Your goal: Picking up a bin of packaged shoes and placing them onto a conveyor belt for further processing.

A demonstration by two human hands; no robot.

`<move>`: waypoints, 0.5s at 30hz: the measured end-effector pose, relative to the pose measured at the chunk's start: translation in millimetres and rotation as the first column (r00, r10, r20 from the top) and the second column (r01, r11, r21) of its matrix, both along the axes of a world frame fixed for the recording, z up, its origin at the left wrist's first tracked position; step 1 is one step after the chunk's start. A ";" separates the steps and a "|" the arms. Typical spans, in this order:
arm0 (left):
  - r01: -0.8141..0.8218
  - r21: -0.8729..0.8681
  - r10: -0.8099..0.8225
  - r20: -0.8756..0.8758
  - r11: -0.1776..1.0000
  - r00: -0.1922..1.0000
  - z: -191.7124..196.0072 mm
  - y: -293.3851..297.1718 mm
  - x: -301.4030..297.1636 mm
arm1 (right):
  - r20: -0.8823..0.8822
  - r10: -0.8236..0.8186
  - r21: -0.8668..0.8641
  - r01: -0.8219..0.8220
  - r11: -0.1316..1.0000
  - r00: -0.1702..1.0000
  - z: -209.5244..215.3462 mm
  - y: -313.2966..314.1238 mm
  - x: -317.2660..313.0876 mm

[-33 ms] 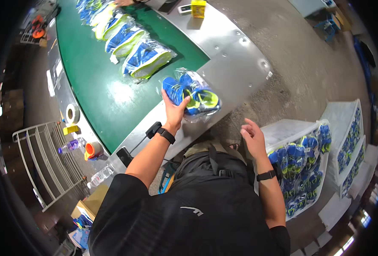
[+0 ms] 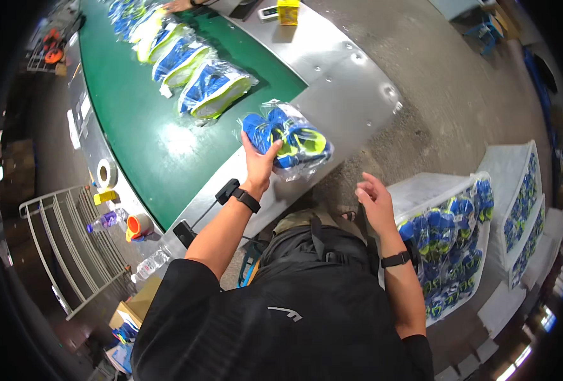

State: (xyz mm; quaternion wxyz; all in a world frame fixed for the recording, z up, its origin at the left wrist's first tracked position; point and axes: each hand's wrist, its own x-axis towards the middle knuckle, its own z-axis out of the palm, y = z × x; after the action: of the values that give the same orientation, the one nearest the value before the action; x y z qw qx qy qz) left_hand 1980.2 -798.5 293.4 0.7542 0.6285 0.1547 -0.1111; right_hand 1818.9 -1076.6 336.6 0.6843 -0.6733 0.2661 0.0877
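My left hand [image 2: 259,166] grips a clear plastic bag holding a pair of blue and lime-green shoes [image 2: 301,145]. Its thumb lies on the near side of the bag, and the rest of its fingers are partly hidden behind. The pair is over the metal end of the table, beside the green belt [image 2: 167,143]. Off to the right, my right hand [image 2: 378,204] is open and holds nothing, its fingers loosely bent. Below it stands a white-walled box [image 2: 424,189] filled with bagged shoes [image 2: 443,228] of the same colours.
More bagged shoes [image 2: 214,89] lie in a row along the belt, with another person's hand [image 2: 178,6] at the far end. A yellow box [image 2: 288,13] sits on the metal edge [image 2: 332,82]. Tape [image 2: 107,173], bottles [image 2: 151,263] and a metal rack [image 2: 72,247] are at left.
The surroundings have shifted very slightly leftward in the picture. Both hands keep nearly the same pose, and the left still has the bagged shoes.
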 end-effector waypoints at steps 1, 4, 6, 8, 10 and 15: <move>-0.022 -0.034 0.019 -0.068 0.999 0.997 -10.3 -6.0 0.3 | 0.032 -0.022 -0.020 0.022 1.000 0.999 2.1 0.3 -1.4; 0.083 -0.229 -0.135 -0.223 0.970 0.965 23.0 -51.6 -14.1 | 0.205 0.047 -0.465 0.055 0.883 0.978 59.9 6.2 1.6; 0.101 -0.242 -0.162 -0.251 0.965 0.954 37.4 -89.1 -34.5 | 0.377 0.126 -0.633 0.156 0.758 0.917 94.0 4.3 -1.4; 0.123 -0.267 -0.191 -0.246 0.956 0.950 54.0 -129.9 -61.2 | 0.364 0.228 -0.759 0.145 0.635 0.903 114.8 -0.4 -15.0; 0.226 -0.224 -0.283 -0.265 0.948 0.922 69.6 -165.3 -94.3 | 0.277 0.298 -0.827 0.069 0.557 0.913 122.2 -6.5 -36.8; 0.506 -0.195 -0.541 -0.228 0.840 0.810 93.6 -234.2 -189.9 | 0.044 0.175 -0.978 0.006 0.209 0.984 93.4 -44.9 -127.4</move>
State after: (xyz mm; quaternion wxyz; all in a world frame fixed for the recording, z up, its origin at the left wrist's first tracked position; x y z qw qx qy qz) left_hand 1790.3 -1032.7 387.0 0.7030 0.5767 0.0710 -0.4102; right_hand 1691.6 -1121.5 430.0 0.1226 -0.9707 0.1749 -0.1100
